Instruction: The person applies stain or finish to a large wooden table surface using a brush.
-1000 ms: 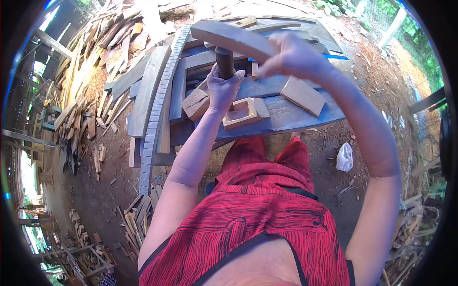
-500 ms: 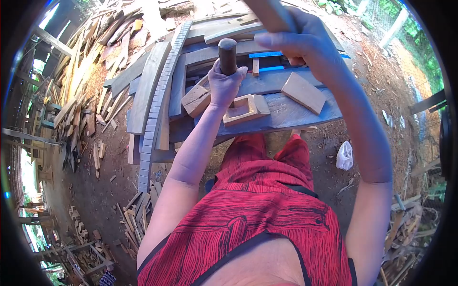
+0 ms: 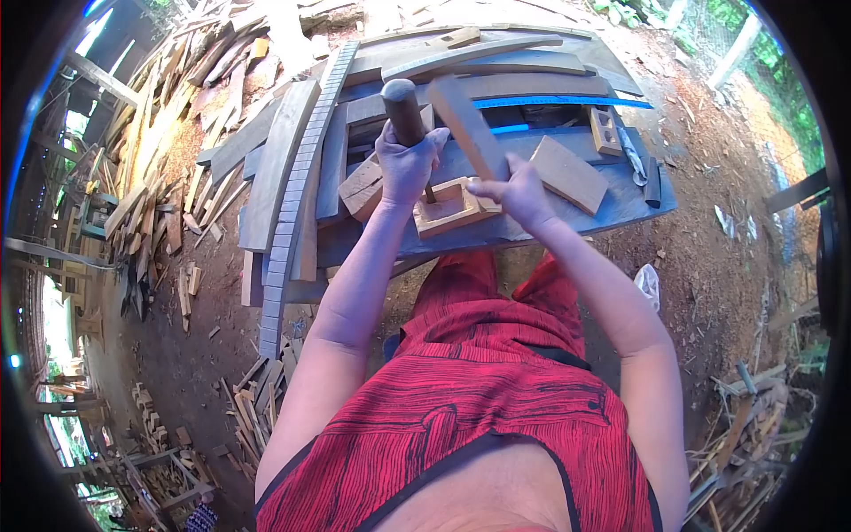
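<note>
My left hand grips the dark wooden handle of a chisel, held nearly upright. The chisel's narrow blade reaches down into the hollow of a pale wooden block near the bench's front edge. In my right hand is a flat wooden bar, slightly blurred, its far end slanting up beside the chisel's handle. A plain wooden block lies just right of my right hand. Another block rests at an angle beside my left wrist.
The dark plank bench carries long boards at the left and back. A blue ruler, a two-holed block and a dark tool lie to the right. Scrap wood is heaped on the ground leftward.
My right hand has swung down and left with the wooden bar, from above the bench to beside the chisel. The chisel's handle leans slightly further left.
</note>
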A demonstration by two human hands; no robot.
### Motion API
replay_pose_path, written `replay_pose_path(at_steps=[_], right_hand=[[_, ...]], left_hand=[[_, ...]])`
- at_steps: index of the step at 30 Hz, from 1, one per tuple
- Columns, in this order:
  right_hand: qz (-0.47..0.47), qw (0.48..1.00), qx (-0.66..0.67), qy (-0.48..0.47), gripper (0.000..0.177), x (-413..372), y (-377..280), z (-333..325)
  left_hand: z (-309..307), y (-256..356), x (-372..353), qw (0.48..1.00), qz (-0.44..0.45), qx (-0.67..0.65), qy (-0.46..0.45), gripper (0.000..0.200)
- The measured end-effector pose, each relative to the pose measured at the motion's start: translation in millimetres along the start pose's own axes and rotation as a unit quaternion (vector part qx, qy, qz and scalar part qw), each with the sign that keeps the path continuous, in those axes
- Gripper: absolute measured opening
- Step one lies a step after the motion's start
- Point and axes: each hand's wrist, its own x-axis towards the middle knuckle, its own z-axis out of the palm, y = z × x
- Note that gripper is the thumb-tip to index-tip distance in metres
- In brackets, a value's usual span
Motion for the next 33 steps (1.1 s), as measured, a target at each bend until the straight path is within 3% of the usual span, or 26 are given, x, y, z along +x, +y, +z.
replay_pose_path(at_steps=[2, 4, 9, 12, 14, 17, 19, 20, 22, 25, 29, 31, 33], right_hand=[[-0.013, 0.998, -0.047, 0.029, 0.056, -0.3, 27.3, 11.1], [0.051, 0.991, -0.125, 0.002, 0.059, -2.4, 31.4, 18.1], [0.091, 0.98, -0.172, -0.035, 0.058, 4.7, 15.1, 11.4], [0.097, 0.979, -0.175, -0.034, 0.058, 4.8, 14.0, 12.5], [0.099, 0.978, -0.179, -0.028, 0.058, 2.5, 12.9, 13.4], [0.098, 0.976, -0.192, -0.019, 0.06, 0.7, 13.1, 12.7], [0.03, 0.999, -0.039, -0.021, 0.061, 3.6, 20.9, 14.7], [0.029, 0.999, -0.04, -0.023, 0.061, 7.0, 24.0, 9.1], [0.213, 0.961, 0.093, -0.147, 0.061, 6.9, 7.0, -3.5], [0.236, 0.953, 0.114, -0.151, 0.057, 1.4, 8.3, -4.3], [0.243, 0.956, 0.106, -0.128, 0.054, -21.1, 10.6, 8.3], [0.246, 0.956, 0.153, -0.052, 0.049, -36.8, 6.9, 22.3], [0.245, 0.954, 0.169, -0.032, 0.046, -48.5, 0.7, 31.8]], left_hand=[[-4.8, 1.3, -1.5, 1.0, 0.013, -0.021, -0.007, 0.019], [-11.8, -1.7, -1.3, 0.999, 0.007, -0.041, -0.006, 0.019], [-21.5, -9.0, 8.6, 0.993, -0.012, -0.116, -0.034, 0.02], [-16.0, -4.7, 1.5, 0.995, -0.009, -0.1, -0.012, 0.02], [-3.2, -1.7, -8.5, 0.996, 0.042, -0.024, 0.077, 0.016], [5.1, 2.4, -14.8, 0.997, 0.067, 0.005, 0.047, 0.017], [-1.2, 3.1, -8.9, 0.998, 0.057, -0.002, 0.009, 0.018], [-4.6, 4.5, -4.5, 0.999, 0.033, -0.002, -0.042, 0.018], [-6.1, 6.2, -1.2, 0.995, 0.002, -0.011, -0.099, 0.019], [-8.1, 5.0, -1.4, 0.993, 0.005, -0.038, -0.109, 0.02], [-9.3, 3.6, -8.0, 0.996, 0.027, -0.024, -0.083, 0.02], [-3.5, 14.2, -15.4, 0.999, 0.039, -0.002, -0.001, 0.018], [-3.3, 19.0, -19.0, 0.999, 0.046, -0.004, 0.022, 0.017]])
